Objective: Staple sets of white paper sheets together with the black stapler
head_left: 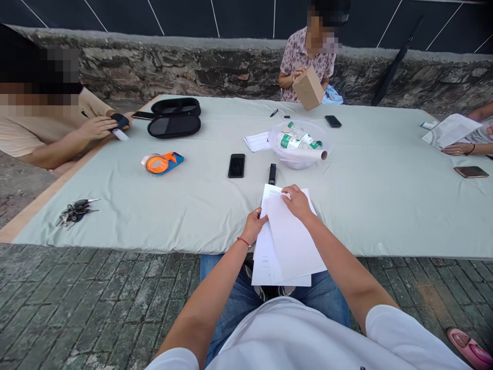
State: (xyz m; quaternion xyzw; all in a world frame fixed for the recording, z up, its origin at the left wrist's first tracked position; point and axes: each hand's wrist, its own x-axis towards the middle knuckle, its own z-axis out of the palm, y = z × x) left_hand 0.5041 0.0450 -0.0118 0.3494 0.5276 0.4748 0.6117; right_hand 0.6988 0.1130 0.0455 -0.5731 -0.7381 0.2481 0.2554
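Sheets of white paper [295, 241] lie loosely stacked at the table's near edge and stick out over my lap. My left hand [255, 226] grips the stack by its left edge, thumb on top and fingers partly hidden below. Near the far edge of the stack, my right hand [297, 203] pinches the top sheet, which lies askew over the sheets beneath. Some printed lines show on the lower sheets. Just beyond the papers is a narrow black object [272, 173], perhaps a stapler, its near end close to the stack.
On the cloth-covered table [185, 205] are a phone [236, 166], an orange tape dispenser [162, 163], keys [77, 211], a black case [175, 118] and a plastic basin [296, 163] holding bottles. Other people sit around it; one across holds a cardboard box [309, 87].
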